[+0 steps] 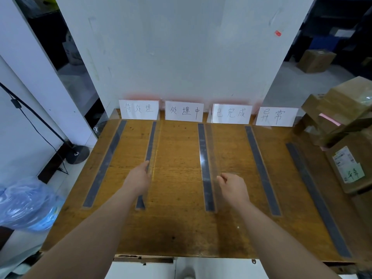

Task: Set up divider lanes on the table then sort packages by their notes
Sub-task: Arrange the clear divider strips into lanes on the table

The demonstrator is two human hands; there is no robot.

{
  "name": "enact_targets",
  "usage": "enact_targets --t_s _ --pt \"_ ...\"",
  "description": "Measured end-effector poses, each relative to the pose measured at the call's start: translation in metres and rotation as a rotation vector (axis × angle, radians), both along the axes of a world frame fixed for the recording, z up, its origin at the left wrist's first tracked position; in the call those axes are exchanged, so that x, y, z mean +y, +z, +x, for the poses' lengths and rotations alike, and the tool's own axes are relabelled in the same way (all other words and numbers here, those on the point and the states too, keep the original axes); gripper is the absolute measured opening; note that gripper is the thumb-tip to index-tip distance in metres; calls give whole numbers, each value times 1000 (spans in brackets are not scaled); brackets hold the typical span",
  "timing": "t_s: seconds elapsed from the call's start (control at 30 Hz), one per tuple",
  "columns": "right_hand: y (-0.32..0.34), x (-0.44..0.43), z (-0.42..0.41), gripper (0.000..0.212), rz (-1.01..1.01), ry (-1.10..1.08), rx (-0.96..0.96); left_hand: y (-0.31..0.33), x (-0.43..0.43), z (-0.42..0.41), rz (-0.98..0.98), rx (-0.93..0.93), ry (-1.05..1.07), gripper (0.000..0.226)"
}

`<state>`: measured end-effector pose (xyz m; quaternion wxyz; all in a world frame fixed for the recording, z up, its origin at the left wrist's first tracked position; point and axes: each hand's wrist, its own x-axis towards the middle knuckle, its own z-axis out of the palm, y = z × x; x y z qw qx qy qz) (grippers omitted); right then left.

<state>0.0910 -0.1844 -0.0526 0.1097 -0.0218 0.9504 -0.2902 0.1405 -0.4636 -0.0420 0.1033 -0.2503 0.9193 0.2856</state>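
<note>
Lane set-up is part done: label cards and grey strips are in place on the counter. The left hand has its fingers against the left divider, grip not determinable, and the right hand pinches the middle divider at its top edge. Sorting is not begun: no lane holds anything, and the cardboard packages sit stacked at the right end.

You're looking from your head camera, forward and steeply down, close over the table, wall straight ahead.
</note>
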Motion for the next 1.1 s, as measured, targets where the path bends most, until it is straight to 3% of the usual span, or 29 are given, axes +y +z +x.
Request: enact_targets --t_s 0.4,0.63,0.8,1.1 --pt "9 5 0 26 59 11 -13 6 3 0 49 -14 44 59" --pt "18 14 -6 49 114 21 26 25 11 -4 14 45 18 61" --pt "24 21 -13 55 48 13 7 51 28 -10 -83 164 -54 48" --pt "17 24 -13 62 72 54 -68 58 33 -15 -127 116 -81 51"
